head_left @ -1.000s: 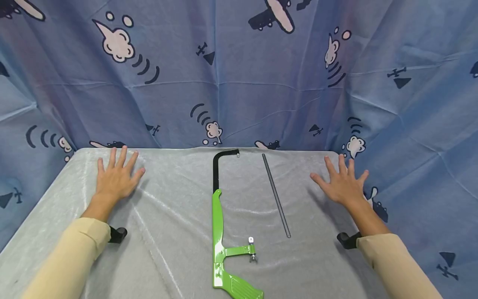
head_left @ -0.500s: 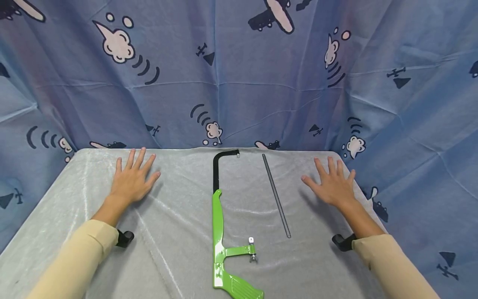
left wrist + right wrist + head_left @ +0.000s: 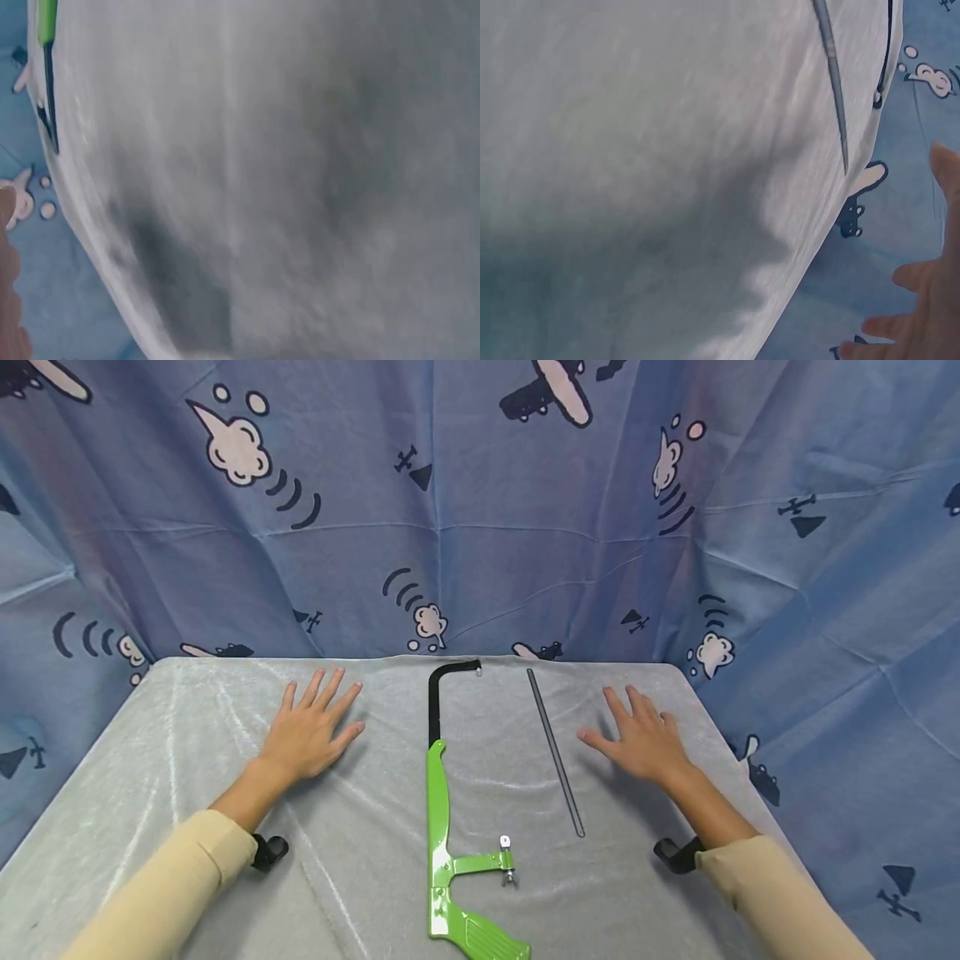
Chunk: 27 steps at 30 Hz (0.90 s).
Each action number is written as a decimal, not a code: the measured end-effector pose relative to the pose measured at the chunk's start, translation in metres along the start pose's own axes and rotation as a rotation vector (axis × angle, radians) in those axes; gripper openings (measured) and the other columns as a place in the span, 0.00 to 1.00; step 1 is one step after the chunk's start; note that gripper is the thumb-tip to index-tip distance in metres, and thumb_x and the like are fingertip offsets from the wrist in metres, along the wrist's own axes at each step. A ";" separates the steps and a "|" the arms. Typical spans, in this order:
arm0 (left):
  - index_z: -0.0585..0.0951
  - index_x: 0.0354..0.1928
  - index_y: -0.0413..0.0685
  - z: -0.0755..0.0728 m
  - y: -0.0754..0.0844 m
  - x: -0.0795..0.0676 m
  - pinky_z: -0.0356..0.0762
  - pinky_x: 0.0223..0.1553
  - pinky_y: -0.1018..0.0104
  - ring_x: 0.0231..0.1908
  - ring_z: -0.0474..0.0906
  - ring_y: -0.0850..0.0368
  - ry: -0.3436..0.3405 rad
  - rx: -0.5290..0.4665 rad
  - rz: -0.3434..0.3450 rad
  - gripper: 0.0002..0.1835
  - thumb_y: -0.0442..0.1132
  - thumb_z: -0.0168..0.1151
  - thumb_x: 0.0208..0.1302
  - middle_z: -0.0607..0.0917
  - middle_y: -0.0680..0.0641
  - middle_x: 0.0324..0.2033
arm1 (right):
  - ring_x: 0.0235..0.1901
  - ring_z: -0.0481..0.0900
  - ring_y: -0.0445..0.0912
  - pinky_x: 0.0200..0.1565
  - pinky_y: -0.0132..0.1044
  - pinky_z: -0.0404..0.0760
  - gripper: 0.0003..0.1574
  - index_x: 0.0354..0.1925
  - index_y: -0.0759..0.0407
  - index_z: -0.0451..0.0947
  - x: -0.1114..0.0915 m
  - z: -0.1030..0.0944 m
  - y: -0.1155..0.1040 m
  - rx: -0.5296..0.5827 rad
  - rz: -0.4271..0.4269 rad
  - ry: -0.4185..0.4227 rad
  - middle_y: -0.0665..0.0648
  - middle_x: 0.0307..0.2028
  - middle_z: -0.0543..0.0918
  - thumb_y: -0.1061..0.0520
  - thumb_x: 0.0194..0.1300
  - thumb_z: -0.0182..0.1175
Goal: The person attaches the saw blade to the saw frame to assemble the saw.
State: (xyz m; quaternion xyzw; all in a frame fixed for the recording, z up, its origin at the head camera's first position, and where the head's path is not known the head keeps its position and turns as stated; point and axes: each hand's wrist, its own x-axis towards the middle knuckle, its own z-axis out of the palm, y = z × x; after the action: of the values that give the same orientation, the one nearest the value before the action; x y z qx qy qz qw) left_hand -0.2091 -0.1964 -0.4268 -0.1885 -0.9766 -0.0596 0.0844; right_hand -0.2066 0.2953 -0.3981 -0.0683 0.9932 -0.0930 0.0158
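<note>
A hacksaw frame with a green handle (image 3: 438, 810) and a black bent front bar (image 3: 434, 702) lies lengthwise on the cloth-covered table. To its right lies a thin grey hacksaw blade (image 3: 555, 752), slightly slanted and apart from the frame. My left hand (image 3: 307, 735) is held over the table left of the frame, fingers spread, holding nothing. On the other side my right hand (image 3: 637, 739) hovers right of the blade, its fingers spread and also holding nothing. The right wrist view shows the blade (image 3: 832, 67) and, at the edge, my right hand's fingers (image 3: 915, 276).
A pale grey cloth (image 3: 375, 827) covers the table, with creases in it. Behind and to the right hangs a blue curtain (image 3: 480, 510) printed with planes and clouds. On the frame's short arm sits a wing nut (image 3: 509, 877). Black wrist mounts (image 3: 270, 852) show below both hands.
Both hands have moved inward over the table, the left to the right and the right to the left, both slightly nearer me. The saw frame and blade have stayed put.
</note>
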 end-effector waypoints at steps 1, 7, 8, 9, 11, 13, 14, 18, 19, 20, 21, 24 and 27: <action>0.60 0.76 0.51 0.000 0.003 0.000 0.39 0.69 0.31 0.76 0.41 0.38 0.002 -0.002 0.011 0.35 0.58 0.47 0.74 0.52 0.40 0.77 | 0.71 0.48 0.74 0.62 0.76 0.46 0.64 0.78 0.60 0.46 0.000 0.000 -0.002 0.018 -0.003 -0.008 0.76 0.74 0.47 0.20 0.63 0.48; 0.60 0.76 0.52 0.001 0.020 0.001 0.41 0.69 0.32 0.76 0.41 0.39 -0.011 -0.014 0.066 0.35 0.60 0.46 0.74 0.50 0.42 0.77 | 0.68 0.56 0.73 0.62 0.73 0.55 0.66 0.78 0.62 0.42 -0.001 0.003 -0.009 0.189 -0.012 -0.067 0.76 0.72 0.50 0.24 0.62 0.55; 0.60 0.76 0.52 0.001 0.023 0.001 0.42 0.70 0.33 0.76 0.41 0.39 -0.013 -0.016 0.074 0.35 0.60 0.46 0.74 0.50 0.42 0.77 | 0.67 0.58 0.71 0.61 0.72 0.58 0.67 0.78 0.62 0.41 -0.001 0.004 -0.010 0.222 -0.014 -0.078 0.76 0.72 0.51 0.25 0.62 0.56; 0.60 0.76 0.52 0.001 0.025 0.001 0.42 0.70 0.33 0.76 0.41 0.38 -0.014 -0.020 0.083 0.35 0.60 0.47 0.73 0.50 0.42 0.77 | 0.66 0.61 0.70 0.61 0.71 0.61 0.67 0.78 0.63 0.41 -0.001 0.005 -0.011 0.253 -0.015 -0.086 0.76 0.72 0.51 0.26 0.62 0.58; 0.60 0.76 0.52 0.002 0.029 0.001 0.43 0.70 0.34 0.76 0.42 0.37 -0.018 -0.028 0.099 0.35 0.60 0.47 0.73 0.51 0.41 0.77 | 0.62 0.67 0.68 0.57 0.66 0.69 0.67 0.78 0.64 0.42 0.000 0.007 -0.012 0.303 -0.023 -0.090 0.76 0.70 0.54 0.28 0.62 0.60; 0.60 0.76 0.52 0.002 0.033 0.000 0.43 0.71 0.35 0.75 0.43 0.36 -0.021 -0.037 0.113 0.36 0.59 0.48 0.73 0.51 0.41 0.77 | 0.58 0.72 0.65 0.53 0.61 0.74 0.65 0.77 0.66 0.44 0.000 0.010 -0.013 0.347 -0.035 -0.081 0.76 0.68 0.58 0.32 0.62 0.63; 0.60 0.76 0.52 0.002 0.035 0.000 0.44 0.71 0.35 0.75 0.44 0.36 -0.021 -0.044 0.121 0.35 0.59 0.48 0.73 0.52 0.41 0.77 | 0.56 0.74 0.64 0.51 0.58 0.76 0.64 0.77 0.67 0.46 0.000 0.011 -0.013 0.369 -0.039 -0.079 0.75 0.67 0.60 0.33 0.62 0.64; 0.61 0.76 0.52 0.003 0.043 -0.001 0.47 0.70 0.36 0.75 0.47 0.37 -0.015 -0.065 0.163 0.35 0.59 0.48 0.73 0.54 0.41 0.76 | 0.53 0.77 0.62 0.49 0.54 0.78 0.59 0.75 0.70 0.50 0.001 0.017 -0.015 0.479 -0.048 -0.092 0.74 0.64 0.67 0.41 0.63 0.67; 0.62 0.76 0.52 0.003 0.045 -0.001 0.48 0.70 0.36 0.75 0.48 0.38 -0.010 -0.068 0.177 0.35 0.59 0.48 0.73 0.54 0.41 0.76 | 0.53 0.77 0.61 0.49 0.54 0.78 0.57 0.75 0.70 0.51 0.002 0.018 -0.016 0.507 -0.047 -0.099 0.73 0.63 0.69 0.42 0.64 0.67; 0.62 0.75 0.52 0.003 0.047 -0.001 0.49 0.69 0.35 0.74 0.49 0.38 -0.005 -0.072 0.192 0.35 0.59 0.49 0.73 0.55 0.41 0.76 | 0.54 0.77 0.61 0.50 0.54 0.78 0.56 0.75 0.70 0.51 0.002 0.019 -0.016 0.535 -0.049 -0.108 0.73 0.62 0.70 0.44 0.64 0.67; 0.62 0.75 0.51 0.004 0.050 -0.002 0.50 0.69 0.35 0.74 0.50 0.38 -0.001 -0.074 0.206 0.35 0.59 0.49 0.73 0.55 0.41 0.76 | 0.54 0.77 0.61 0.50 0.54 0.78 0.54 0.74 0.71 0.52 0.002 0.020 -0.016 0.558 -0.052 -0.114 0.73 0.61 0.71 0.46 0.64 0.67; 0.63 0.75 0.51 0.006 0.056 -0.003 0.54 0.68 0.35 0.73 0.53 0.37 0.011 -0.086 0.246 0.35 0.59 0.49 0.73 0.57 0.40 0.75 | 0.53 0.77 0.61 0.51 0.52 0.77 0.49 0.72 0.73 0.56 0.003 0.023 -0.018 0.607 -0.072 -0.129 0.72 0.58 0.74 0.49 0.66 0.66; 0.63 0.75 0.51 0.006 0.064 -0.005 0.56 0.67 0.35 0.73 0.55 0.37 0.008 -0.110 0.273 0.35 0.59 0.50 0.73 0.59 0.39 0.74 | 0.51 0.78 0.58 0.49 0.47 0.78 0.45 0.70 0.73 0.61 0.003 0.025 -0.020 0.635 -0.086 -0.143 0.71 0.56 0.77 0.51 0.66 0.66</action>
State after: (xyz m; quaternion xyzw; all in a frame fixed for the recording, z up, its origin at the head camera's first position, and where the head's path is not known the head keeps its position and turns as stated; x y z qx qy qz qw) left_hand -0.1816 -0.1385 -0.4281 -0.3239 -0.9367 -0.1016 0.0853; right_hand -0.2058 0.2711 -0.4193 -0.1082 0.9072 -0.3936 0.1022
